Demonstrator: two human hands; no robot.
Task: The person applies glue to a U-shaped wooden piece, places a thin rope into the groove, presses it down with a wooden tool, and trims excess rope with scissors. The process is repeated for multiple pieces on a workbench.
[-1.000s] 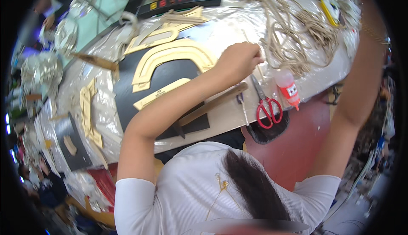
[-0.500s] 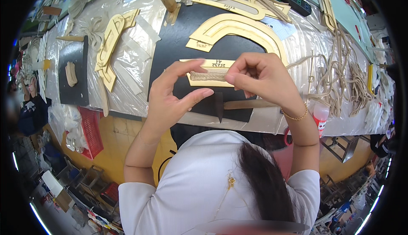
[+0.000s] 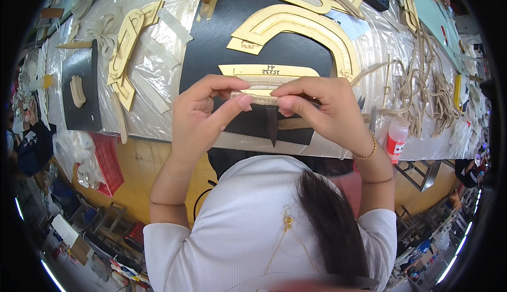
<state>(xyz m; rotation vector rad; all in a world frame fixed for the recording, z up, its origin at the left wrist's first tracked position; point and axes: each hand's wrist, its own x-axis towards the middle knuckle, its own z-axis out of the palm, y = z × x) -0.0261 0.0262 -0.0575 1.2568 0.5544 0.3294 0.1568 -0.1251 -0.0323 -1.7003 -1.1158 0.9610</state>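
A braided beige strip (image 3: 259, 100) spans the gap between both hands, over the black mat (image 3: 211, 38). The left hand (image 3: 200, 112) pinches one end between thumb and fingers; the right hand (image 3: 325, 102) grips the other, its fingers nearly closed. Beyond lie a straight cream template (image 3: 269, 71) and a curved one (image 3: 296, 15), on the plastic-covered worktop (image 3: 153, 127).

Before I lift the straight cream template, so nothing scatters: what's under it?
The black board shows around it; anything beneath is covered. The left hand and right hand hide part of the template.
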